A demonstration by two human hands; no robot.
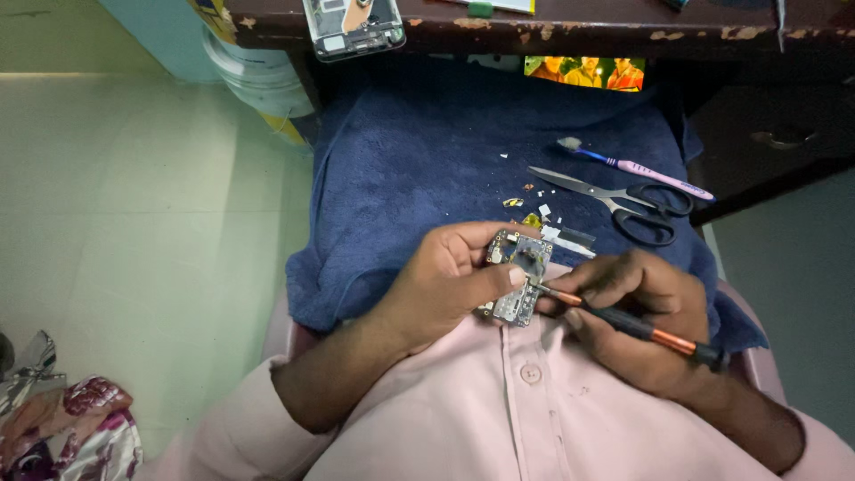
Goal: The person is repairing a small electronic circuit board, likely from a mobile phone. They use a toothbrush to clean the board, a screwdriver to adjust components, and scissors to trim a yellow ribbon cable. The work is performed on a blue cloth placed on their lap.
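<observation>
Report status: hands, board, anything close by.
Left hand grips circuit board. Right hand holds screwdriver, tip on board. Scissors and toothbrush apart on towel.

Open blue towel [419, 160] is lying bare across the centre and upper left of the frame, giving easy passage. On the right, scissors [623, 200] and a toothbrush [646, 169] are crowding that side, with small scraps [530, 209] scattering just above the hands. The desk edge [579, 36] is closing off the top.

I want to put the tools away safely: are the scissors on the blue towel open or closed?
Closed. The scissors lie flat on the blue towel, with both blades together in one line.
</observation>
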